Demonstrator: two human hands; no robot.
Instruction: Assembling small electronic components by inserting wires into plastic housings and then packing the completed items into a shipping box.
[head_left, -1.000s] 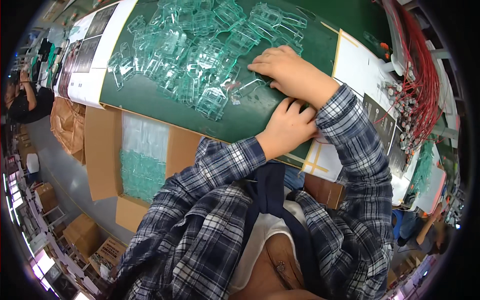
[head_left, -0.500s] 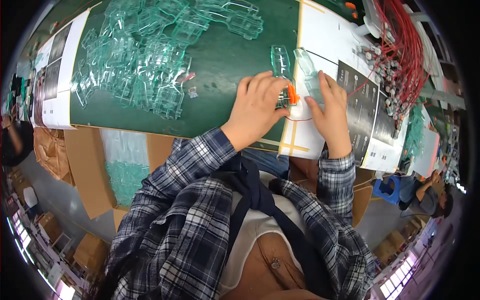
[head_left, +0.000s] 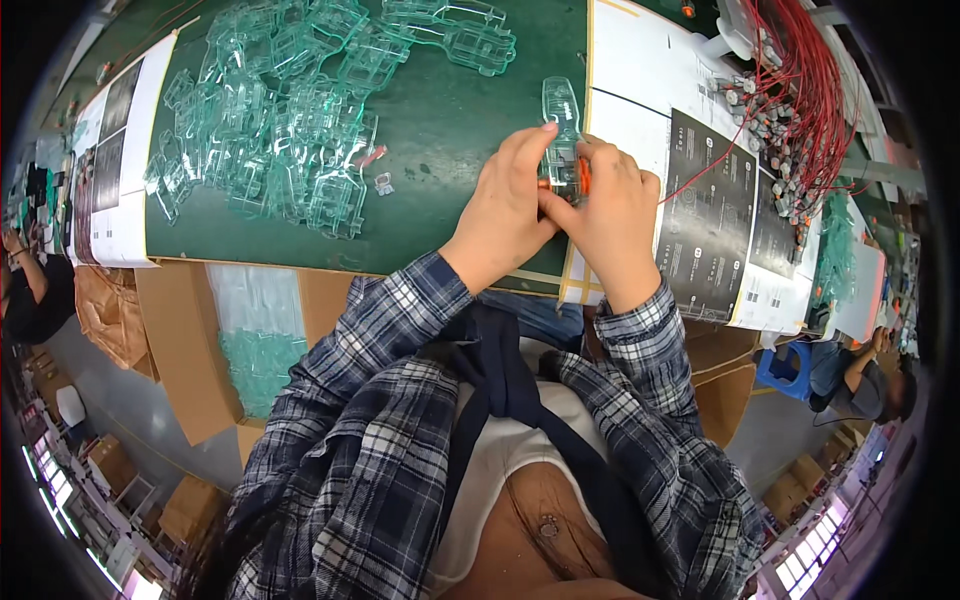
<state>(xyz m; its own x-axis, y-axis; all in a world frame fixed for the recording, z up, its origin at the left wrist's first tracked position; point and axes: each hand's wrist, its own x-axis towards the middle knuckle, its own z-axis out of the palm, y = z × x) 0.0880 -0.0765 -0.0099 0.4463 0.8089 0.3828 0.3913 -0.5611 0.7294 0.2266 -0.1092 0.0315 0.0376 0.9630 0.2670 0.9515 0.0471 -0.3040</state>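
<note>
My left hand (head_left: 500, 205) and my right hand (head_left: 612, 215) meet over the green work table, both closed round a clear greenish plastic shell (head_left: 560, 104). One end of the shell sticks out beyond my fingers, pointing away from me. An orange part (head_left: 584, 176) shows in the shell between my hands. My thumbs press in close together at the near end, which is mostly hidden. A thin red wire (head_left: 692, 184) runs from beside my right hand toward the pile on the right.
Many clear plastic shells (head_left: 290, 130) lie heaped on the left of the table. To the right are printed sheets (head_left: 705, 210) and a bundle of red wires (head_left: 800, 80) with small motor-like ends. An open cardboard box (head_left: 180, 350) stands below the table's near edge.
My right hand has moved left to join my left hand on the shell. The clear piece lying open on the right no longer shows there; only one shell end sticks out now.
</note>
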